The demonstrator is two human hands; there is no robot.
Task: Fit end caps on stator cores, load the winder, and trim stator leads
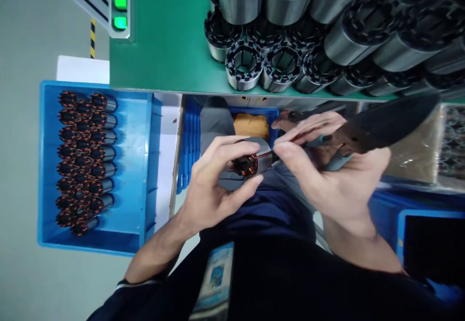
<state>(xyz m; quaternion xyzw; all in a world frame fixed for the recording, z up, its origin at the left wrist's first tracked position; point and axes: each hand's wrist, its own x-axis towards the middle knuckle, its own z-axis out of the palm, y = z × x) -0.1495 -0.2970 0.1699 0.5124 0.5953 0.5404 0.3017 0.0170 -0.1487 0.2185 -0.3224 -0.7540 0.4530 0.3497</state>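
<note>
In front of my lap, my left hand (221, 178) grips a wound motor stator (247, 165). Copper windings show at its near end, and fingers cover part of its metal body. A thin reddish copper wire (265, 154) runs from the windings to the fingertips of my right hand (327, 171), where thumb and finger pinch it. Across the right palm lies a dark tool with grey-green parts (337, 160); its kind is unclear. A long black shape (395, 120) extends from it to the right, blurred.
On the green bench (163, 45) stand several stacked metal stator cores (244, 67) with black slot liners. A blue bin (145, 166) at left holds rows of wound stators (103, 154). A box with two green lights (120, 11) sits at the bench corner. Another blue bin (401, 238) is at right.
</note>
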